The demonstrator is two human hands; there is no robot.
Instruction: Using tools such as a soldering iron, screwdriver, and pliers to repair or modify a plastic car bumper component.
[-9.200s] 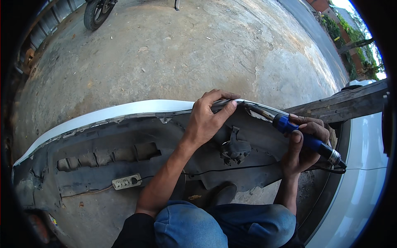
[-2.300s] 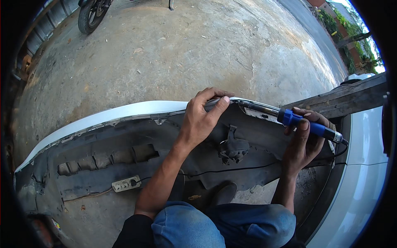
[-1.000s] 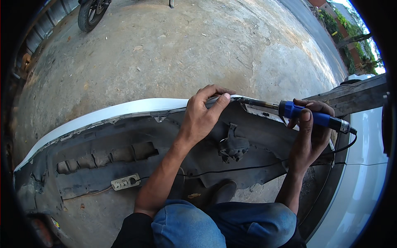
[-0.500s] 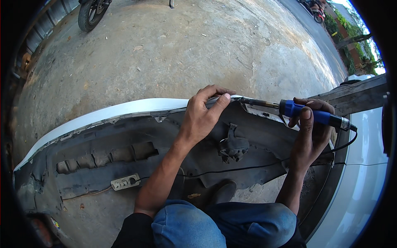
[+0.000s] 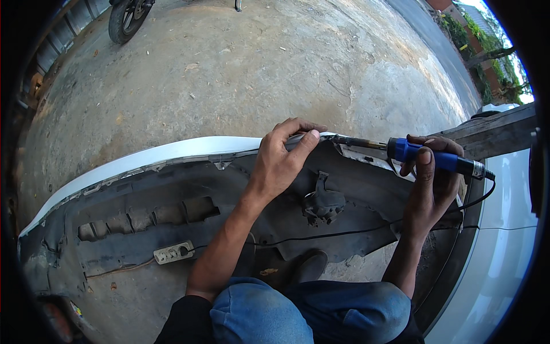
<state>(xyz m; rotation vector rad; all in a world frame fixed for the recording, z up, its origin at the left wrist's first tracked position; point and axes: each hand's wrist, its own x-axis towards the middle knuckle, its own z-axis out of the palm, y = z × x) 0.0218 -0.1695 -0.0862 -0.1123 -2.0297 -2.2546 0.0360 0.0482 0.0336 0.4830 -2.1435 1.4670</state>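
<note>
A car bumper (image 5: 154, 153), white outside and dark grey inside, lies across the ground before me with its inner side toward me. My left hand (image 5: 282, 153) grips its upper edge, thumb on the near side and fingers over the far side. Beside it, my right hand (image 5: 432, 172) is closed around the blue handle of a soldering iron (image 5: 409, 150). The iron's metal shaft points left, and its tip meets the bumper's edge just right of my left thumb. A black cord (image 5: 487, 195) runs from the handle down and left across the bumper.
A white power strip (image 5: 173, 253) with a plug in it lies on the left. A dark bracket-like part (image 5: 323, 200) sits on the bumper's inner side. White car bodywork (image 5: 504, 229) and a wooden beam (image 5: 498, 132) stand at right; a motorcycle wheel (image 5: 129, 22) is far left.
My hands, the soldering iron and the bumper hold almost the same position. A red motorcycle on the road at the far upper right has gone out of view.
</note>
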